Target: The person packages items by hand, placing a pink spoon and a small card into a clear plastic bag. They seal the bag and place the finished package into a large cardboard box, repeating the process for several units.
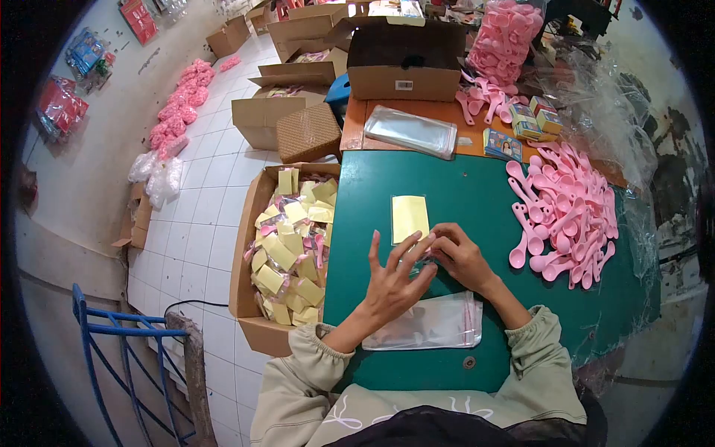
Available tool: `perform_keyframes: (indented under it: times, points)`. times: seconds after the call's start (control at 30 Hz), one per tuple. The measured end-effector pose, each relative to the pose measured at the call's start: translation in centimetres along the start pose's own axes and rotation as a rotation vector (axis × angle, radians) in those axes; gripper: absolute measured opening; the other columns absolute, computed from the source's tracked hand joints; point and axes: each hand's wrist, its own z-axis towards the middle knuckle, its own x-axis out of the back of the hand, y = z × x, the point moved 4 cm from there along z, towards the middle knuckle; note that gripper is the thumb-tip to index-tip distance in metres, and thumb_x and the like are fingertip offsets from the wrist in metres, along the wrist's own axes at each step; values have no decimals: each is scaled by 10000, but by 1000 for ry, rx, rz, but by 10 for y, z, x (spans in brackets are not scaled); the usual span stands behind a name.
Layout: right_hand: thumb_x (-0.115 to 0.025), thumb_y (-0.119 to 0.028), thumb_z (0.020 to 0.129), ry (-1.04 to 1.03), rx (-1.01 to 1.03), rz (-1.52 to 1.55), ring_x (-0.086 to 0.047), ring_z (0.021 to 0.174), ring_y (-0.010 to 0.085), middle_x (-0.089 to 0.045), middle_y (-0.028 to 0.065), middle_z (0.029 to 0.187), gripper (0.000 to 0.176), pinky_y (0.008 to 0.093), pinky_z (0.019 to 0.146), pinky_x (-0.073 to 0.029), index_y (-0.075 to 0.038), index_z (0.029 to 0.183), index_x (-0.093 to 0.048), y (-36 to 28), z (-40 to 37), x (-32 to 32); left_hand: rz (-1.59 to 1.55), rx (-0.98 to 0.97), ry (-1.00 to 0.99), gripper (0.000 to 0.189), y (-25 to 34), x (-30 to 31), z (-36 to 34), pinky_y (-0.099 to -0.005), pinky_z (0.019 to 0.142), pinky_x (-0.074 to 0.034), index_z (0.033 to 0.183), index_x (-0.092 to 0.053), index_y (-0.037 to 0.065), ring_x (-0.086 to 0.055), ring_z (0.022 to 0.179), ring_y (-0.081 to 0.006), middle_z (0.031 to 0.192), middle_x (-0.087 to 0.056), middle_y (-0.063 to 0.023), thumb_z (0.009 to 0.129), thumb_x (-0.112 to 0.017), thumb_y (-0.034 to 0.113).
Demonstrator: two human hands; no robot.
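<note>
A clear plastic bag (397, 240) with a yellow card (410, 214) inside lies flat on the green table, its lower end hidden by my fingers. My left hand (400, 281) lies over that lower end, fingers stretched out and the little finger raised apart. Beside it, my right hand (463, 261) has its fingers bent together, pinching at the bag's end; the exact grip is partly covered. Just below my hands, closest to me, a stack of clear plastic bags (439, 328) lies on the table.
Pink spoons (570, 212) are heaped at the right, with a large bag of spoons (506, 41) behind. More clear bags (412, 131) and small card stacks (503, 144) lie at the back. An open carton (246, 298) of packed bags stands left, near a blue metal frame (130, 328).
</note>
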Motion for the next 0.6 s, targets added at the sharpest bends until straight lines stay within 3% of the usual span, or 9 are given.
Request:
perform_keyframes:
  times: [0.17,0.27,0.37,0.4,0.5,0.6]
  points:
    - [-648,7,738,-17,-24,-62,-593,838,256,-482,136,1076,186,332,694,-515,-30,890,-546,-8,1,-2,-160,197,-7,225,-9,-2,0,-603,1047,-98,885,-594,156,-419,1215,-272,1323,-422,-86,704,-722,192]
    - [-663,-7,729,-28,-22,-38,-591,844,250,-482,131,1078,197,325,697,-513,-38,893,-560,-10,3,-1,-257,243,-43,374,-8,9,7,-554,1055,-166,1007,-570,133,-409,1219,-316,1325,-409,-135,686,-744,212]
    - [-680,-20,717,-4,-123,43,-586,859,227,-484,120,1080,195,305,705,-508,-44,880,-575,6,-1,4,-674,320,43,490,-29,19,7,-480,1045,-256,1098,-527,118,-394,1222,-360,1335,-385,-175,679,-753,236]
    - [-683,-24,717,3,-179,93,-584,866,219,-484,117,1081,188,298,710,-506,-44,873,-580,9,-1,8,-644,336,-1,496,-35,24,10,-421,1004,-346,1121,-505,96,-393,1217,-378,1326,-383,-194,694,-738,193]
    - [-669,-34,745,20,-290,253,-567,897,184,-486,102,1074,124,275,727,-503,-28,842,-592,14,0,12,-361,369,-201,458,-47,4,-3,-430,979,-375,1094,-520,107,-400,1215,-362,1315,-391,-190,694,-739,155]
    - [-649,-41,779,13,-363,412,-559,913,158,-486,93,1071,88,263,728,-510,-15,839,-589,19,0,10,-354,443,-175,256,-48,-1,-3,-386,858,-475,930,-581,88,-502,1102,-324,1216,-461,-148,713,-719,91]
